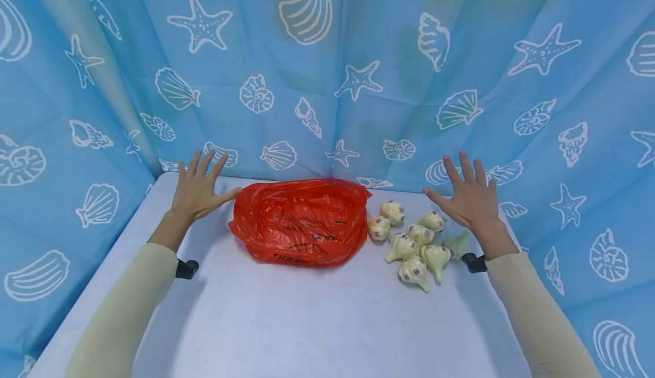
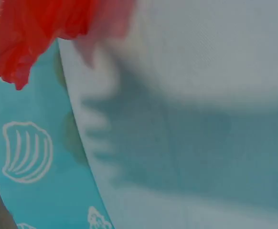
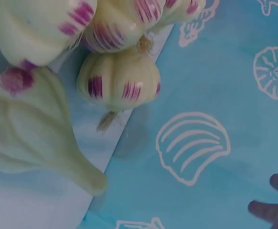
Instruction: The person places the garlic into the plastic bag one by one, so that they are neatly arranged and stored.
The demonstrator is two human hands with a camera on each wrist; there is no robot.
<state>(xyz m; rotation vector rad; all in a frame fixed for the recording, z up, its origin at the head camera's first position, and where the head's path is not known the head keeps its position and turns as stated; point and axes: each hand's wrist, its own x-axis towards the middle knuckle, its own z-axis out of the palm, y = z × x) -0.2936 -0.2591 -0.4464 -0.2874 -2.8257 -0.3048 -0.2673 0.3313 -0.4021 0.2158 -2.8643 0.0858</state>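
A red plastic bag (image 1: 302, 224) with dark print lies on the white table, its mouth spread open. To its right sits a cluster of several garlic bulbs (image 1: 421, 235), pale with purple streaks; some show close up as garlic bulbs (image 3: 34, 124) in the right wrist view. My left hand (image 1: 197, 192) is held above the table left of the bag, fingers spread, the thumb near the bag's edge; whether they touch I cannot tell. My right hand (image 1: 471, 199) hovers with spread fingers behind and right of the garlic. Neither hand holds anything.
A blue curtain (image 1: 327, 82) printed with white shells and starfish hangs behind and beside the white table (image 1: 317, 321). Dark wrist mounts (image 1: 186, 269) show under both forearms. In the left wrist view, a hand's shadow (image 2: 144, 133) falls on the tabletop.
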